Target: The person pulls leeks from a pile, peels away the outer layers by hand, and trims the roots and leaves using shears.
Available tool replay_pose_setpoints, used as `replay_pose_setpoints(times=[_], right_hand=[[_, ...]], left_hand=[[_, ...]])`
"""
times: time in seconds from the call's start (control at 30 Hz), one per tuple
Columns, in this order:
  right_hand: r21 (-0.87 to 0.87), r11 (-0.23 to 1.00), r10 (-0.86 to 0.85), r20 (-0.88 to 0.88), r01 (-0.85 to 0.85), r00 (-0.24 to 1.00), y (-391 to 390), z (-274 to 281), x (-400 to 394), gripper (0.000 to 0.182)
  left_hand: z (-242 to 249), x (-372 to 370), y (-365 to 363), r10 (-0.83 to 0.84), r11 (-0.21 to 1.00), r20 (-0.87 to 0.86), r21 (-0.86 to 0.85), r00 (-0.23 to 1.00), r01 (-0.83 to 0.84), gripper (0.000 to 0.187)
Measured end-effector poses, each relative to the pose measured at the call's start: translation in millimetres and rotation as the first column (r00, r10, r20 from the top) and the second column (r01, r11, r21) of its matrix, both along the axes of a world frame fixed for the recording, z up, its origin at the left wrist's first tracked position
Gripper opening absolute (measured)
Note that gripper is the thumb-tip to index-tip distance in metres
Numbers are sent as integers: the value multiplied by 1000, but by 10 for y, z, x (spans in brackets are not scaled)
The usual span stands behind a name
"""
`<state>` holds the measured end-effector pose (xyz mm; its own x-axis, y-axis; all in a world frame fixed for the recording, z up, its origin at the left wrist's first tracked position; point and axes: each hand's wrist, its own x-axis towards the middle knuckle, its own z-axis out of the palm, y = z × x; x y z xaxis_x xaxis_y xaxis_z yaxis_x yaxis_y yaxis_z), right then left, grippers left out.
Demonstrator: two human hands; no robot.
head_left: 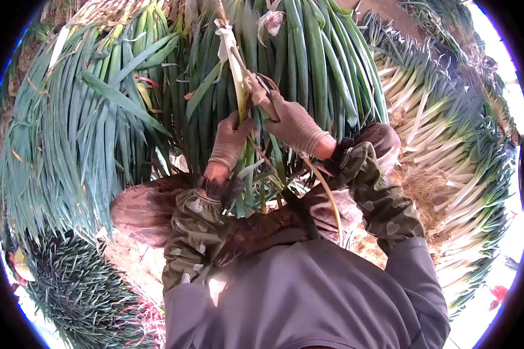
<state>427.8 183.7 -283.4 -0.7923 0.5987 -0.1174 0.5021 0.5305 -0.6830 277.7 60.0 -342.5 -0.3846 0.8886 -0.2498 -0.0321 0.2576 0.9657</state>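
Note:
My left hand [231, 139], in a light brown glove, is closed round a green onion stalk [236, 75] that stands nearly upright in front of me. Close to its right, my right hand [297, 123], gloved too, is closed on a brownish strip of leaf [261, 96] beside the same stalk. A dark, thin object shows at the right fingertips, too small to make out. Behind both hands lies a thick pile of long green leaves [308, 52]. Loose leaves hang between my knees below the hands.
Bluish-green leaves [70, 139] spread over the left. Trimmed onions with white stems and roots [442, 139] curve along the right side. Bundled dark green tops [75, 285] stand at the lower left, with pink string [148, 320] near them. My bent knees flank the hands.

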Motion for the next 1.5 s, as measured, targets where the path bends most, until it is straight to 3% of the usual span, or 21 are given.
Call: replay_pose_setpoints(times=[0.27,0.5,0.53,0.57,0.63,0.73,0.97,1.07,1.17,1.27,1.37,1.47,1.5], right_hand=[[18,1000,-21,-10,21,1000,120,-23,-264,44],[13,999,-52,-68,53,996,294,38,-349,38],[44,999,-25,-102,30,994,315,-86,-366,38],[65,998,4,-108,3,994,287,-31,-392,40],[63,998,9,-9,-9,1000,284,59,-465,45],[71,997,5,2,-5,1000,376,5,-569,49],[122,993,-15,59,7,998,581,18,-872,48],[112,992,-57,41,52,998,543,-10,-927,49],[112,993,-50,47,45,998,572,20,-966,51],[170,985,-21,36,14,999,568,139,-1010,51],[104,988,-117,53,111,992,591,58,-1000,50],[82,993,-85,1,84,996,664,15,-878,52],[-25,995,-99,-66,98,993,694,-14,-817,51]], left_hand=[[157,-45,1,80,997,198,-8,977,-80,22],[108,-99,-52,50,998,205,-46,977,-41,26],[135,-109,-45,34,999,67,-17,997,-33,28],[140,-115,-31,36,999,73,-9,997,-36,27],[124,-120,-46,40,999,85,-7,996,-40,26],[188,-115,-61,29,999,217,12,976,-33,21],[161,-195,-55,20,1000,131,5,991,-20,26],[65,-212,-28,84,996,42,41,996,-85,25],[90,-229,-37,83,997,-167,1,982,-84,27],[165,-179,-50,87,992,-462,-46,883,-122,27],[246,-169,-63,-14,972,-635,-190,772,-138,31],[299,-133,-105,-39,974,-726,-181,686,-137,32],[306,-90,-136,14,980,-763,-119,647,-162,33]])
